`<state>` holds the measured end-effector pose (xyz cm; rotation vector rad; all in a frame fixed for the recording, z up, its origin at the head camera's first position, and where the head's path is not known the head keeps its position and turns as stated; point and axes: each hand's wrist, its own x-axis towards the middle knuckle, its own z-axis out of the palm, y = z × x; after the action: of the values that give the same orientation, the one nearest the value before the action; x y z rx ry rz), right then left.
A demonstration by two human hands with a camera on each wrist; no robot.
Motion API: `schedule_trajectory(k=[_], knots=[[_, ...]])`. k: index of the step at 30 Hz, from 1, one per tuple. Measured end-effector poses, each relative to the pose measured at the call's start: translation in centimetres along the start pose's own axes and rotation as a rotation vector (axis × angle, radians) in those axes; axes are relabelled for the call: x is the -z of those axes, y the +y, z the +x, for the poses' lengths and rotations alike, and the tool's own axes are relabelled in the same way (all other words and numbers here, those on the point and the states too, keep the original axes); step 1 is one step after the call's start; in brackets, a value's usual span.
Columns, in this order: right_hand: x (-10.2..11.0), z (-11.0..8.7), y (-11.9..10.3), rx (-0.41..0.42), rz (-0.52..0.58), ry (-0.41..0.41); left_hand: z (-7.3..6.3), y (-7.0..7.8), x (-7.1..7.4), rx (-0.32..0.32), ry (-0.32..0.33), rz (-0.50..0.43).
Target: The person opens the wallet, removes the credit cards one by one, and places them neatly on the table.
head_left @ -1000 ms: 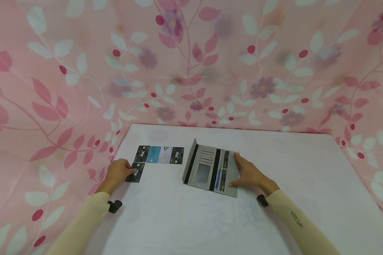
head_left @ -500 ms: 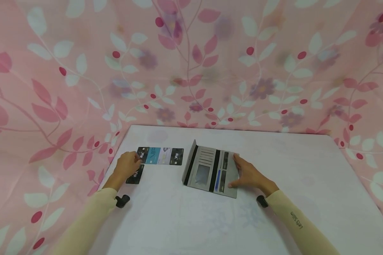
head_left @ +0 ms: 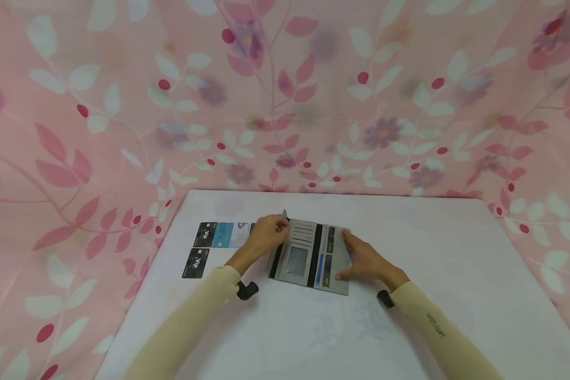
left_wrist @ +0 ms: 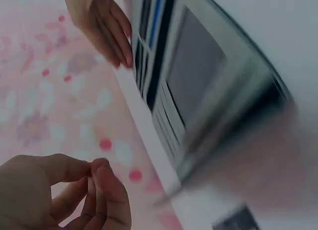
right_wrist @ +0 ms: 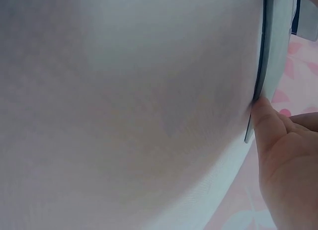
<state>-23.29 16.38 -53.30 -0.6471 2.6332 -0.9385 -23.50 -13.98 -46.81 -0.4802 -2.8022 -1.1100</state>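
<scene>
A grey long wallet lies spread on the white table, its left flap tilted up. Slits and a clear window mark its middle panel; a blue card and dark cards sit in the right-hand slots. My right hand holds the wallet's right edge, thumb on the near part. Close beside the left flap is my left hand; in the left wrist view its thumb and index fingertips meet with nothing visible between. Left of the wallet, a black VIP card, a blue card and a pale card form a row.
One more black VIP card lies below the row. My left hand mostly covers a dark card at the row's right end. Pink floral cloth hangs behind the table.
My left hand has left the lower black card, passed over the row, and moved right to the wallet's left flap. My right hand stays at the wallet's right edge.
</scene>
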Motion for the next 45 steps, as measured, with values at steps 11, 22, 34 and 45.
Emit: schedule_trajectory(k=[11, 22, 34, 45], knots=[[0.2, 0.0, 0.0, 0.026, 0.057, -0.01, 3.7, 2.5, -8.3, 0.243, -0.188, -0.535], [0.1, 0.1, 0.2, 0.043, 0.038, 0.0, 5.2, 2.5, -9.4, 0.455, -0.214, -0.683], [0.4, -0.1, -0.1, 0.051, 0.063, 0.006, 6.7, 3.5, -8.6, 0.623, -0.322, -0.751], [0.4, 0.0, -0.1, 0.065, 0.065, -0.007, 6.6, 3.8, -9.1, 0.615, -0.362, -0.618]])
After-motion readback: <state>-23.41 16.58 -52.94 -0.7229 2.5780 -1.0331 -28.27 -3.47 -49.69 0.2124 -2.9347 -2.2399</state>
